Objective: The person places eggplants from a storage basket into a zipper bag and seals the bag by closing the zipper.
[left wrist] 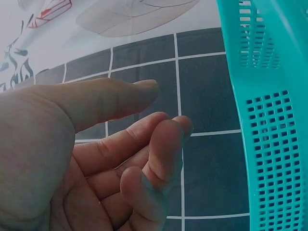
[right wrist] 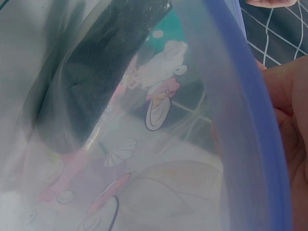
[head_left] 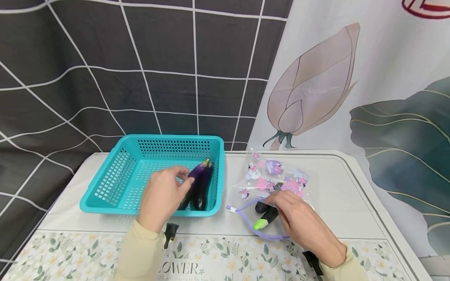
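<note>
In the head view my left hand (head_left: pixel 163 193) reaches over the right part of a turquoise basket (head_left: pixel 105 156). Its thumb and index finger are at a purple eggplant (head_left: pixel 198 169); a darker eggplant (head_left: pixel 202 189) lies alongside. The left wrist view shows that hand (left wrist: pixel 106 149) with loosely bent fingers and nothing between them. My right hand (head_left: pixel 295 214) bends its fingers at the mouth of a clear zip bag (head_left: pixel 242 191), gripping its upper edge. Inside lie a green-tipped dark eggplant (head_left: pixel 268 216) and another dark one (head_left: pixel 261 207). The bag's purple rim (right wrist: pixel 260 120) partly covers the right hand (right wrist: pixel 293 106).
Everything stands on a white table (head_left: pixel 341 187) with a flowered cloth (head_left: pixel 256 257) along the front. Behind it hang a dark gridded curtain (head_left: pixel 168 89) and a white sheet (head_left: pixel 379 58) with printed flowers. Black straps (head_left: pixel 171 234) show at both wrists.
</note>
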A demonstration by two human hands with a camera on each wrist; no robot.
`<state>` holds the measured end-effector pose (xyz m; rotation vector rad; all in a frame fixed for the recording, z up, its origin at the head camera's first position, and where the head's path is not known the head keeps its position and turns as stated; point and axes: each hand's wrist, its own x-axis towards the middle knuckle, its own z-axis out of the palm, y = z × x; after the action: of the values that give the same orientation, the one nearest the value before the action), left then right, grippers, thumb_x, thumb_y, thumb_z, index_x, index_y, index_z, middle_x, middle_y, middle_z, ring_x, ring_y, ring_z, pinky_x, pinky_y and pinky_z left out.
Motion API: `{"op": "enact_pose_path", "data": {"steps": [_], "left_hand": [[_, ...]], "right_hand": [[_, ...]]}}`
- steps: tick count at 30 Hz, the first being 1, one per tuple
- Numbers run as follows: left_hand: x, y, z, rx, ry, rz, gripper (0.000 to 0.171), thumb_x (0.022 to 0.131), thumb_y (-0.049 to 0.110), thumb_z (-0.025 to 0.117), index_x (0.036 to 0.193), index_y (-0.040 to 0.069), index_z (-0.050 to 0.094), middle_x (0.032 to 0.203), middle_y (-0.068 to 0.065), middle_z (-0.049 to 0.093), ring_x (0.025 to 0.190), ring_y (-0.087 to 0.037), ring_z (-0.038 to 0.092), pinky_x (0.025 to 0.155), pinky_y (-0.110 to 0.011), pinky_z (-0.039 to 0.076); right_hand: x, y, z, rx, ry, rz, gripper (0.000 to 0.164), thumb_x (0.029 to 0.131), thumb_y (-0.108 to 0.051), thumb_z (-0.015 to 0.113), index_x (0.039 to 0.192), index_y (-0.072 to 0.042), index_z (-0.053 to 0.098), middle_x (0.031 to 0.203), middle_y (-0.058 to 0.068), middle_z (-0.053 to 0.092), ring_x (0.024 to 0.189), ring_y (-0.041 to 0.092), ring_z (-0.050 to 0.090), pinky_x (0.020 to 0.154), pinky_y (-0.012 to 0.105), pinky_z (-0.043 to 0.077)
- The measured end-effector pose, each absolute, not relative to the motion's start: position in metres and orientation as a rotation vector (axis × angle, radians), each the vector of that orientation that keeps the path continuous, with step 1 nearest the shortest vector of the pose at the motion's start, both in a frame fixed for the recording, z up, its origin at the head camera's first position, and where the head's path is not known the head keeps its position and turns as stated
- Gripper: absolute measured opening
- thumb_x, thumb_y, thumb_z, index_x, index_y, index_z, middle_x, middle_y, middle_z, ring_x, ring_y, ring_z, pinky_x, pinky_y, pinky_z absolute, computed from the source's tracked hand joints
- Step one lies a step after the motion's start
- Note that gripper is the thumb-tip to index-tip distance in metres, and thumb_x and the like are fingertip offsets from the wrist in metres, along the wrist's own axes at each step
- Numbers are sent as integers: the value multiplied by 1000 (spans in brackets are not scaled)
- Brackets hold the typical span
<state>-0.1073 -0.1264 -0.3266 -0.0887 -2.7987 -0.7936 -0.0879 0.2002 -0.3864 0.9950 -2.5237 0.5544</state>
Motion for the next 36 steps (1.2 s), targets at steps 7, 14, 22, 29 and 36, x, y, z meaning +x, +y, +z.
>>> {"op": "enact_pose_path", "data": {"steps": [7,14,22,29,36], "left_hand": [[-115,-133,-325,-98,-2854,-749,28,88,21,77,111,5,75,91,-8,74,72,-21,65,57,-32,50],[-121,-140,-323,-132,-2911,-701,27,89,20,75,111,5,75,94,-9,75,78,-25,69,62,-37,54],[-128,-145,-318,-130,-3008,-719,29,89,18,76,114,4,73,98,-10,75,86,-28,70,71,-44,57],[-135,-145,-315,-209,-3079,-651,32,87,18,78,114,2,73,98,-10,75,93,-31,68,76,-46,56],[-147,-142,-311,-268,-3117,-593,33,86,19,79,114,2,73,93,-8,73,94,-29,65,81,-48,55]], "right_hand": [[-89,199,-386,985,-2535,551,36,81,14,63,105,-12,66,108,-5,65,104,12,62,84,32,54],[-89,200,-386,993,-2527,547,37,80,15,64,106,-12,66,108,-3,65,104,13,62,85,32,54],[-89,200,-387,995,-2527,556,37,80,15,64,106,-12,66,108,-4,65,104,13,62,86,32,53],[-89,200,-388,997,-2533,560,37,80,15,65,106,-11,66,108,-3,65,104,13,62,85,33,54],[-89,200,-387,991,-2543,551,37,80,15,65,106,-11,66,109,-3,65,105,14,62,85,34,55]]}}
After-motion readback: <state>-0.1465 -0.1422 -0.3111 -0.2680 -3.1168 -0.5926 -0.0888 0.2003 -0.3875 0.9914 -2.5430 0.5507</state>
